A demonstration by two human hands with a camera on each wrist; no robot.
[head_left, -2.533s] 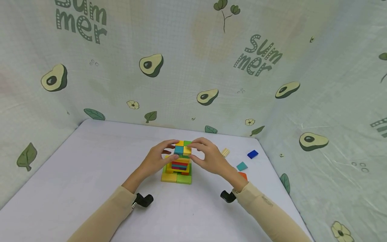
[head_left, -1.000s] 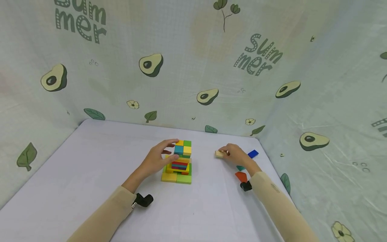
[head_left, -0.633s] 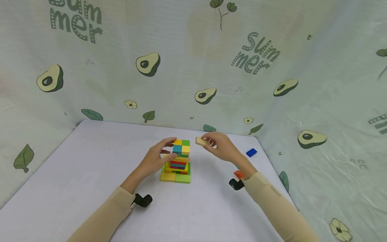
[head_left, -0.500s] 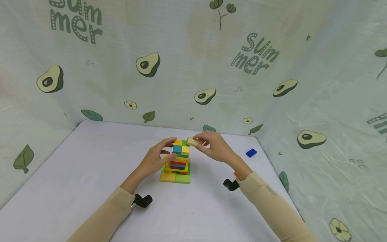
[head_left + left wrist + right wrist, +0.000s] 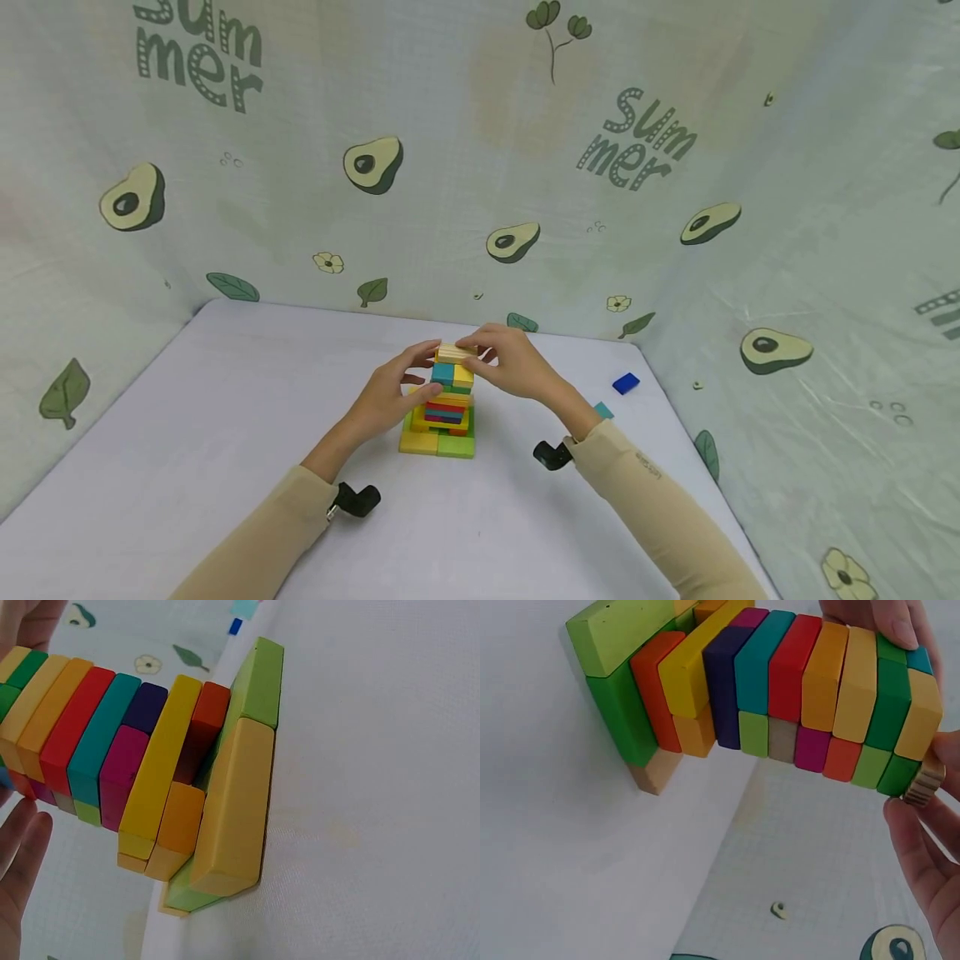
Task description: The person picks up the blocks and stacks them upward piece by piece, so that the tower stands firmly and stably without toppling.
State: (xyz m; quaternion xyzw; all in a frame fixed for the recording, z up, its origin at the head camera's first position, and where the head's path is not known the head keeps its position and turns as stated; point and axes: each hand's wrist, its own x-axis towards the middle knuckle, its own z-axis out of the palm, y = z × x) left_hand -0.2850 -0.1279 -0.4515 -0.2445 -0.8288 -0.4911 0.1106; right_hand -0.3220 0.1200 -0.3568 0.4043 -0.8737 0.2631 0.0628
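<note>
A tower of colourful wooden blocks stands mid-table on a wider base of yellow and green blocks. My left hand grips its upper part from the left, thumb at the front and fingers around the back edge. From the right, my right hand pinches a bare-wood block at the very top of the tower. The ridged end of that wood block shows in the right wrist view, between thumb and fingers, against the top blocks. Layers of green, cream, orange, red and teal lie beneath it.
To the right on the white table lie a dark blue block and a teal piece, partly behind the right forearm. A cloth printed with avocados hangs behind and beside the table.
My right hand left the tower, picked up the bare-wood block from the table's right side and carried it left onto the tower top. My left hand stayed on the tower.
</note>
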